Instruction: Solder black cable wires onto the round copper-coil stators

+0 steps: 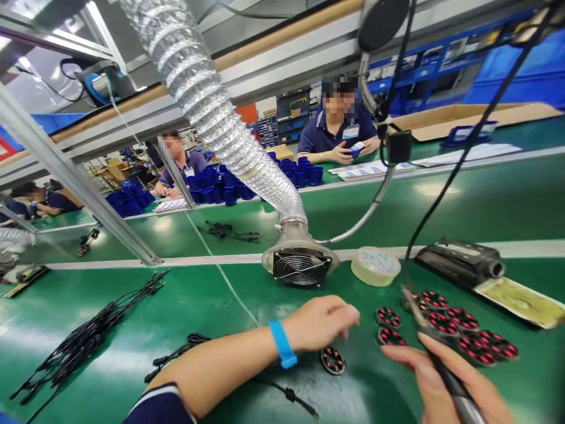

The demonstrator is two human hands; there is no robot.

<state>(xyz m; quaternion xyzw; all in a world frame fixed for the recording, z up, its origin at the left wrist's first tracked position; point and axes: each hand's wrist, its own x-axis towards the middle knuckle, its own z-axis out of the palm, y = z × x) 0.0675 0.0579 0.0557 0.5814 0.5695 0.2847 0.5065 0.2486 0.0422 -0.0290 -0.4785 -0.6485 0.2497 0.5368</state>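
Observation:
My left hand (324,324), with a blue band on its wrist, is over the green bench, fingers curled together; whatever they pinch, if anything, is hidden. Just below it lies a round motor stator (332,360) with copper-coloured windings. My right hand (454,377) grips a soldering iron (450,380) by its dark handle, the blurred front end pointing up and left. Beyond that hand lie several ring-shaped stators (444,323) with red windings, and two more red stators (388,318) are between my hands.
A fume extractor fan (302,268) hangs from a silver duct (207,94). Behind the stators are a solder roll (375,266) and an iron holder (459,259) with a yellow sponge (523,300). Black cables (88,338) lie left. Co-workers (338,129) sit across the belt.

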